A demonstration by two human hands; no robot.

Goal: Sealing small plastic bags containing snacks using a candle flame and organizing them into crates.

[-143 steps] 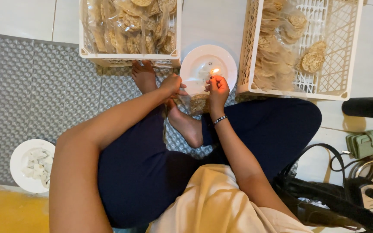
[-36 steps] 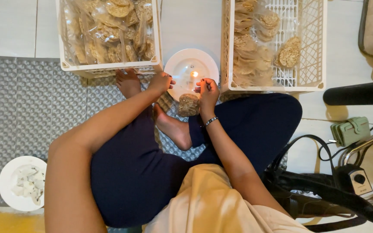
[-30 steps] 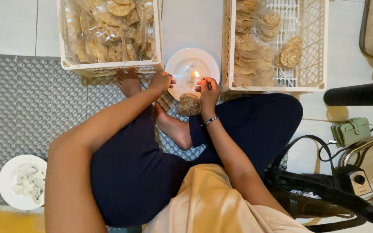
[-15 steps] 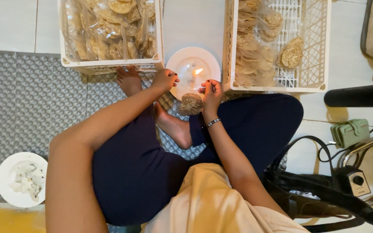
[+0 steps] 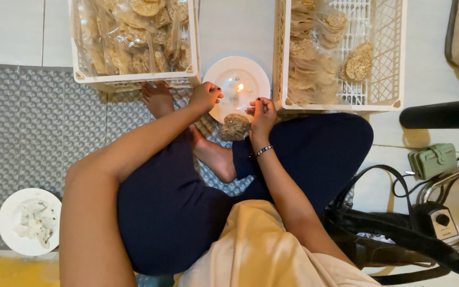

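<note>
My left hand [image 5: 205, 96] and my right hand [image 5: 262, 111] pinch the two upper corners of a clear plastic bag of round tan crackers [image 5: 235, 126], which hangs between them. Just past the bag's top edge a small flame [image 5: 239, 87] burns on a white plate [image 5: 224, 70] on the floor. Both hands are closed on the plastic, the left a little higher than the right. I sit cross-legged in dark trousers, with a bare foot [image 5: 156, 99] beside the left hand.
A white crate of bagged crackers [image 5: 134, 37] stands at the upper left; a white lattice crate [image 5: 383, 58] with fewer bags stands at the upper right. A white plate of pale scraps [image 5: 27, 220] lies at the lower left. Black cables, a power adapter [image 5: 438, 226] and a green wallet [image 5: 435, 160] lie on the right.
Both hands have shifted slightly up and apart with the bag stretched between them. The flame stays lit by the bag's top edge.
</note>
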